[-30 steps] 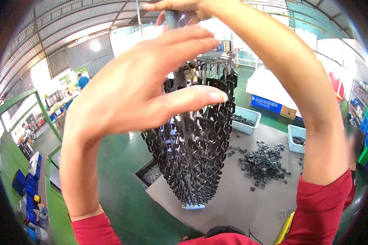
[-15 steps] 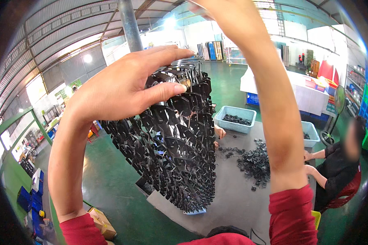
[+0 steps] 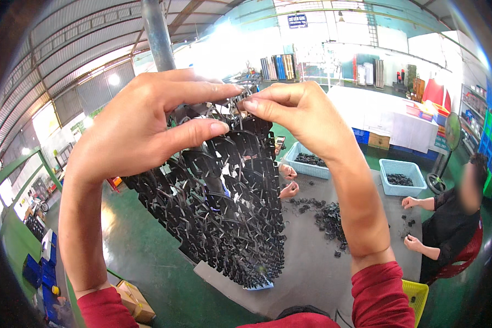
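Note:
A tall hanging rack (image 3: 227, 191) stands before me, densely covered with small black plastic parts and tapering toward its lower end. At its top, my left hand (image 3: 134, 117) lies across from the left, fingers stretched out and thumb spread apart below, with black parts between them. From the other side my right hand (image 3: 306, 117) reaches to the rack's top. Its thumb and forefinger are pinched together close to my left fingertips; what they hold is too small to make out.
A grey table (image 3: 306, 262) holds a loose heap of black parts (image 3: 331, 221). Behind it are one light-blue basket (image 3: 307, 170) and another blue basket (image 3: 403, 188). Someone's hands (image 3: 288, 188) show beyond the rack. A person in black (image 3: 451, 224) sits at the right, near a yellow basket (image 3: 415, 298).
My right hand has come down from the upper edge to the rack's top and pinches there. My left hand has shifted slightly left. The person at the right has moved their hands apart.

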A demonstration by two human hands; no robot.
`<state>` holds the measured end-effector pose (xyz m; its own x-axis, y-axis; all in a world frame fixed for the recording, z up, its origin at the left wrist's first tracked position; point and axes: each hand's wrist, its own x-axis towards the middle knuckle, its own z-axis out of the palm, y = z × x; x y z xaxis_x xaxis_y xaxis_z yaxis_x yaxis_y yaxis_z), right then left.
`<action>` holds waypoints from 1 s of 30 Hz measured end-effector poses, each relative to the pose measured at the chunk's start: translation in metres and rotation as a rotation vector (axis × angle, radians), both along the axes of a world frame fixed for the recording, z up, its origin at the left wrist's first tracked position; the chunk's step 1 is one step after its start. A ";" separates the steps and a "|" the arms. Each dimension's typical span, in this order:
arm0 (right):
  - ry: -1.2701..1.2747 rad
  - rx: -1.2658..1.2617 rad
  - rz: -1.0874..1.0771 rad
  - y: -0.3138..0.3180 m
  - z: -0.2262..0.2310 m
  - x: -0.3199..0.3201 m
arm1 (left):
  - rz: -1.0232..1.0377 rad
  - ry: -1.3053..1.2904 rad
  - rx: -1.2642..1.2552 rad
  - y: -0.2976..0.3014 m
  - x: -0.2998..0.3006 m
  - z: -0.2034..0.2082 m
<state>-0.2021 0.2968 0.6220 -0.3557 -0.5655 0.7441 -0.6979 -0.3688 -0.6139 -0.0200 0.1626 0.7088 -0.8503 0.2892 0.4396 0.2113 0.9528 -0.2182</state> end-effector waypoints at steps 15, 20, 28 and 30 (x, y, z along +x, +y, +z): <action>-0.207 -0.034 0.424 -0.006 -0.001 -0.017 | 0.059 0.028 -0.182 -0.009 -0.007 0.001; -0.107 -0.005 0.323 -0.006 0.002 -0.020 | 0.054 0.032 -0.191 -0.010 -0.008 0.001; -0.068 -0.023 0.266 -0.008 -0.001 -0.024 | -0.003 0.003 -0.108 -0.012 -0.010 0.002; -0.143 -0.058 0.353 -0.009 -0.004 -0.024 | -0.022 -0.001 -0.091 -0.012 -0.012 0.002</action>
<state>-0.2260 0.2883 0.6176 -0.2491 -0.6300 0.7356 -0.4307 -0.6082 -0.6668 -0.0322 0.1502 0.7105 -0.8440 0.3463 0.4096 0.2320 0.9242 -0.3034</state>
